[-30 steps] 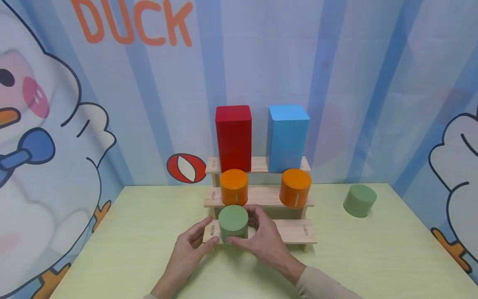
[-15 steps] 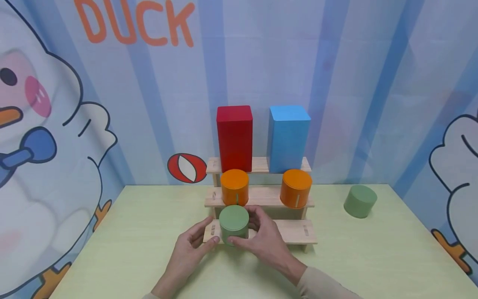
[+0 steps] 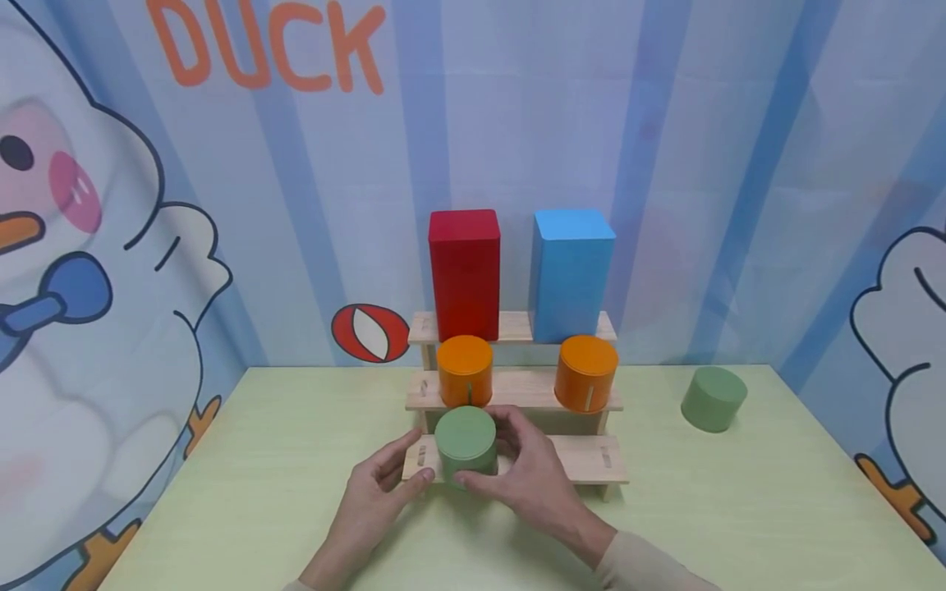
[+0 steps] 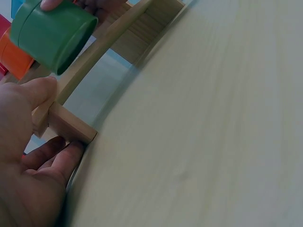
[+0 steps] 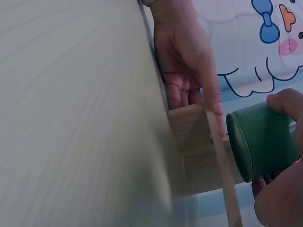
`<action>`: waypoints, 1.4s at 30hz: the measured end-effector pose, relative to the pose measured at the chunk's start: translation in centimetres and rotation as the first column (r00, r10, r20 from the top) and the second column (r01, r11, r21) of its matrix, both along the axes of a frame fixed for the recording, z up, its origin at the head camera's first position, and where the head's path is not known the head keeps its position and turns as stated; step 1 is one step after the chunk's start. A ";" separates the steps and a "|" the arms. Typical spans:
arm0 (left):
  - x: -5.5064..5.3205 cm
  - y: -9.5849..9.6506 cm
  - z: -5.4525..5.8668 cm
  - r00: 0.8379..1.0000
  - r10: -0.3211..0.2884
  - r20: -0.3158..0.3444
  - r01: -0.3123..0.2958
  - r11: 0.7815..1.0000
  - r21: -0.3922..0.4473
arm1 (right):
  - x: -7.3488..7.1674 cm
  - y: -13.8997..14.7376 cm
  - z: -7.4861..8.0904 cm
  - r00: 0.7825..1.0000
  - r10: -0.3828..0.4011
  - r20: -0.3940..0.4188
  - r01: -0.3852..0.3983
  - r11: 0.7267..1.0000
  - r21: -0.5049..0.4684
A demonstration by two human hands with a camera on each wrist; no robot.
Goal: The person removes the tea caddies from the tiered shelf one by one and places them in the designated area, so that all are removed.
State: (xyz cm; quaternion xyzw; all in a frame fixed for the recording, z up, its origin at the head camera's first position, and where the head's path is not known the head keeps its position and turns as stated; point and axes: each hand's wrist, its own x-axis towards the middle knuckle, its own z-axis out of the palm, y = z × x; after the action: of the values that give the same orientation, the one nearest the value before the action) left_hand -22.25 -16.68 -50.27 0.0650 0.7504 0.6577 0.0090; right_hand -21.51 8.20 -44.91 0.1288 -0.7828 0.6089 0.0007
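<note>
My right hand grips a green round lidded tin from its right side, thumb across the front and fingers behind. The tin is over the left part of the bottom step of a three-step wooden shelf. Its lower rim reaches past the step's front edge, and part of its underside shows in the left wrist view. My left hand holds the left end of that step, with its thumb at the front edge and its fingers curled by the shelf's leg.
An orange tin and another orange tin stand on the middle step. A red box and a blue box stand on top. Another green tin is at the table's back right. A printed curtain hangs behind.
My right hand has shifted very slightly to the right with the green tin. The left hand keeps its place at the shelf's end.
</note>
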 end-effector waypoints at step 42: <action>0.0 0.1 -0.1 1.000 0.012 0.002 -0.012 1.000 0.004 | 2.1 13.8 16.8 0.939 -0.101 -0.330 0.092 0.995 -0.043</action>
State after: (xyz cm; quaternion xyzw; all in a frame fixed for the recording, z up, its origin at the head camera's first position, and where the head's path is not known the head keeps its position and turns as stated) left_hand -22.24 -16.60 -50.32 0.0598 0.7494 0.6594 0.0055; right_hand -19.42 22.00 -28.08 0.1908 -0.7686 0.5882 0.1640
